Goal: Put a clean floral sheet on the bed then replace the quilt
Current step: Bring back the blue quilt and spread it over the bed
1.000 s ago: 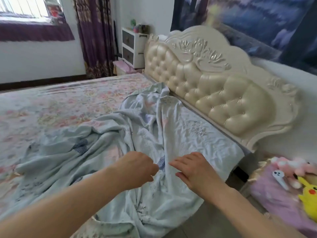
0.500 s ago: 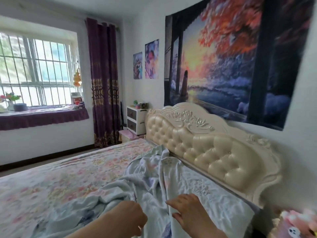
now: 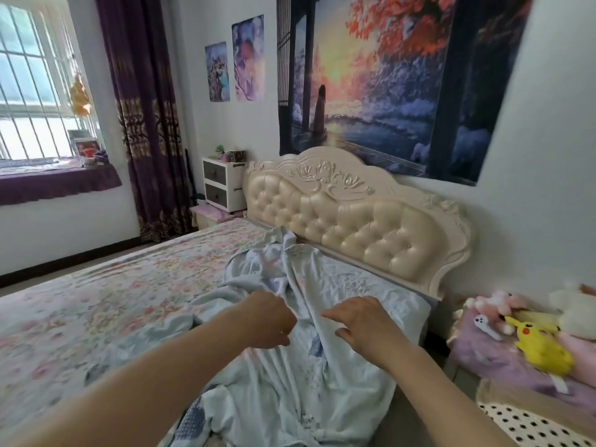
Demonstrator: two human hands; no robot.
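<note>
A pink floral sheet [image 3: 106,295] lies spread flat over the bed. A pale blue quilt [image 3: 322,375] lies crumpled on the near corner of the bed, reaching up to the cream tufted headboard [image 3: 354,221] and hanging over the near edge. My left hand [image 3: 266,317] is curled in a fist on a fold of the quilt and seems to grip the cloth. Just to the right of it, my right hand [image 3: 362,322] rests on the quilt with its fingers straight and spread.
A white bedside cabinet [image 3: 222,183] stands beyond the headboard, next to purple curtains [image 3: 145,117]. Soft toys, among them a yellow one [image 3: 538,346], lie on a purple cushion at the right. A polka-dot cloth [image 3: 529,427] shows at the lower right.
The view swung up from the bed to the wall and headboard, then dipped a little. Both hands stayed on the same part of the quilt, left curled, right flat.
</note>
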